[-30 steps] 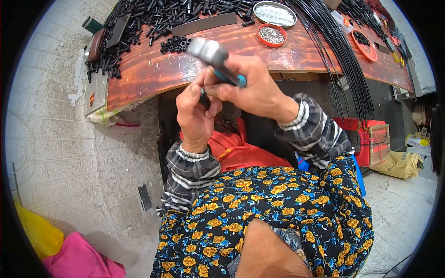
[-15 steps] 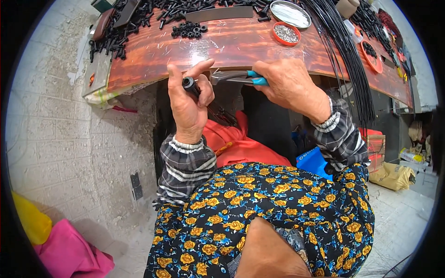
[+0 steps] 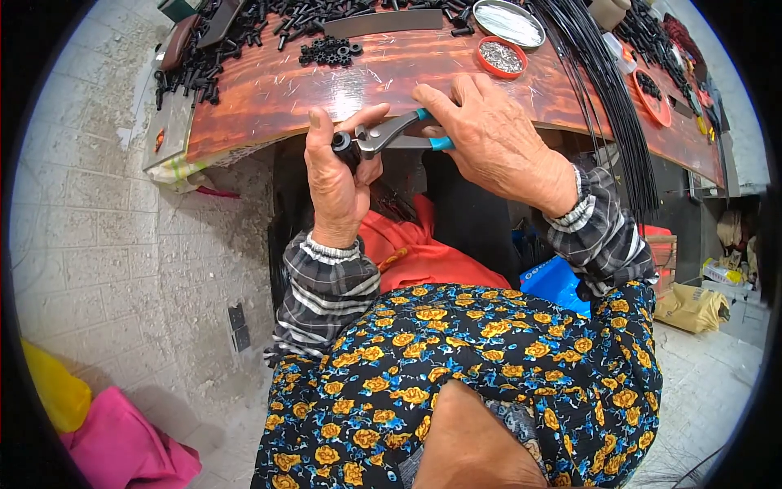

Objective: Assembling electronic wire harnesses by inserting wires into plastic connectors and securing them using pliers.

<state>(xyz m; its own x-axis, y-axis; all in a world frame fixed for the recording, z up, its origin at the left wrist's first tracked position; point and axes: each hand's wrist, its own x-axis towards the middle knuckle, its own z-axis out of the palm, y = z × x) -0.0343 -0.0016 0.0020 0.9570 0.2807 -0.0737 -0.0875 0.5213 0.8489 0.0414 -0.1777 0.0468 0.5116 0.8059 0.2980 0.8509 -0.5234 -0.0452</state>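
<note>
The left hand (image 3: 332,191) holds a black tubular part (image 3: 342,145), ringed end facing up, with the thumb raised at one side and the index finger extended beyond it. The right hand (image 3: 505,147) grips pliers (image 3: 399,137) by their turquoise-trimmed handles, which stand spread. The head of the pliers is at the upper end of the tubular part, in front of the near edge of the wooden surface (image 3: 265,114). On the surface, beyond the hands, lie a cluster of black ring-shaped parts (image 3: 330,52), a flat dark strip (image 3: 383,23) and a pile of black parts (image 3: 314,16). A red dish (image 3: 505,77) of small metal pieces stands just beside a round tray (image 3: 521,46) of thin pale pieces. To the right, a bundle of long black strands (image 3: 623,138) crosses the surface and hangs over its edge, between the red dish and a reddish dish (image 3: 663,116) of black parts. Red fabric (image 3: 423,248) lies below the hands, with a blue bag (image 3: 560,287) to its right. The left hand's fingers cover the lower length of the tubular part. Whether the pliers' jaws clamp anything cannot be told. The pile and the tray are cut off by the dark upper rim.
</note>
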